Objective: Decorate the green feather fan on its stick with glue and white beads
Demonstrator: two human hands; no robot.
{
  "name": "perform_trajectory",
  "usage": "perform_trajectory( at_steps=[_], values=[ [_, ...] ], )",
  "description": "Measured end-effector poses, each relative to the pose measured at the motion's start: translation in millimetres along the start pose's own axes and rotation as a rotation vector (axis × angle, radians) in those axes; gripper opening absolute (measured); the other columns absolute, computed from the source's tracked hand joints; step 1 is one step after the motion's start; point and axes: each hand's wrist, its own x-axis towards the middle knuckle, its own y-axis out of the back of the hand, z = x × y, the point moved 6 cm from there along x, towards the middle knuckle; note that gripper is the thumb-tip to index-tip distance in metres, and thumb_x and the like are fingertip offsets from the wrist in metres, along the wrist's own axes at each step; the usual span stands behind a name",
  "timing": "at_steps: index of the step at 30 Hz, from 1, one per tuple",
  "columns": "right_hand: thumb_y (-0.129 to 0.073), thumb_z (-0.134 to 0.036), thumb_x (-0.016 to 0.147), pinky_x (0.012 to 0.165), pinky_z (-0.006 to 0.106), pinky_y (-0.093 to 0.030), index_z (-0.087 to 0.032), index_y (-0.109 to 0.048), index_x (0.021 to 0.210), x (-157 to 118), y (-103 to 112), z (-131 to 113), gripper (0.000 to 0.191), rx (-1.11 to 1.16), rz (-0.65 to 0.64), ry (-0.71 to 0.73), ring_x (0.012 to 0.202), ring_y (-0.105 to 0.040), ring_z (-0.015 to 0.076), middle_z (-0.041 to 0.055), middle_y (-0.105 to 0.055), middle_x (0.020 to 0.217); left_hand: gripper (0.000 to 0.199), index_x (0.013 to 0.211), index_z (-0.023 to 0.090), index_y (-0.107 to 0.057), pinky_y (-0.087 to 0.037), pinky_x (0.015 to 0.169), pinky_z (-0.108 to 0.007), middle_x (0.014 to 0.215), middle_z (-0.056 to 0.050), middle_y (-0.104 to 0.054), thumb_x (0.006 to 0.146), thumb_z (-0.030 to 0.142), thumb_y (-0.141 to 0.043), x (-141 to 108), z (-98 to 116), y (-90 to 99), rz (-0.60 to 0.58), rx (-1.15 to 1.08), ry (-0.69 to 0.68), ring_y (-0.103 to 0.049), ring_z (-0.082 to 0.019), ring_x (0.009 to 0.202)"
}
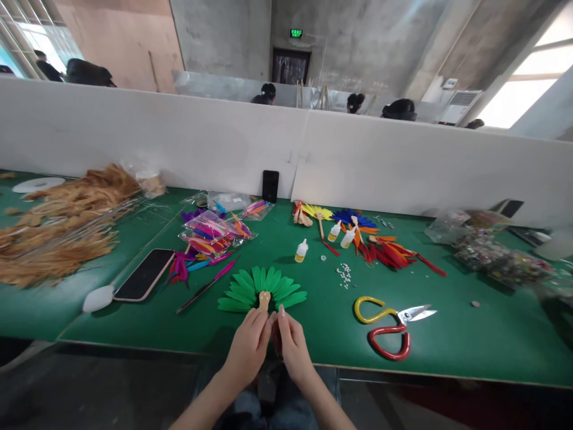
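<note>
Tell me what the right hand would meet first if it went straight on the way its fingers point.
The right hand would probably meet the green feathers first, just ahead of it and beside the tan piece; depth is hard to judge from this one view.

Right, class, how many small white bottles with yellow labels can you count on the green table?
3. The nearest bottle is alone; a middle bottle and a right-hand bottle sit close together farther right. Others may be hidden.
</note>
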Motion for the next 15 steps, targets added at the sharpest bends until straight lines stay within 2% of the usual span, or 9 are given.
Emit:
perform_trajectory(
  at_steps=[4, 8, 15],
  values=[
    [-0.041, -0.058, 0.084, 0.045, 0.021, -0.027, -0.019, -0.041, 0.06, -2.3, -1.6, 6.8, 0.045, 0.061, 0.0, -0.039, 0.05, -0.027, 0.0091, -0.0046, -0.032, 0.056, 0.031, 0.073, 0.019, -0.049, -0.046, 0.061, -0.03, 0.072, -0.005, -0.055, 0.095, 0.025, -0.027, -4.3, -0.2, -2.2, 0.006, 0.048, 0.013, -0.054, -0.018, 0.071],
    [-0.042, -0.058, 0.083, 0.047, 0.021, -0.03, -0.019, -0.042, 0.061, -1.2, -4.2, 6.6, 0.045, 0.096, 0.013, -0.047, 0.052, -0.029, 0.0096, -0.0038, -0.034, 0.057, 0.031, 0.081, 0.018, -0.053, -0.047, 0.066, -0.033, 0.075, -0.006, -0.057, 0.095, 0.026, -0.026, -1.4, 2.2, 2.8, 0.019, 0.118, 0.006, -0.056, -0.02, 0.075],
    [-0.039, -0.058, 0.084, 0.046, 0.022, -0.028, -0.019, -0.043, 0.061, 3.1, -4.8, 1.4, 0.045, 0.073, -0.031, -0.024, 0.051, -0.026, 0.0095, -0.0046, -0.03, 0.056, 0.027, 0.087, 0.018, -0.054, -0.048, 0.067, -0.034, 0.083, -0.007, -0.059, 0.093, 0.021, -0.028, 2.6, -1.3, 1.5, -0.064, 0.117, -0.017, -0.056, -0.021, 0.079]
  ],
)
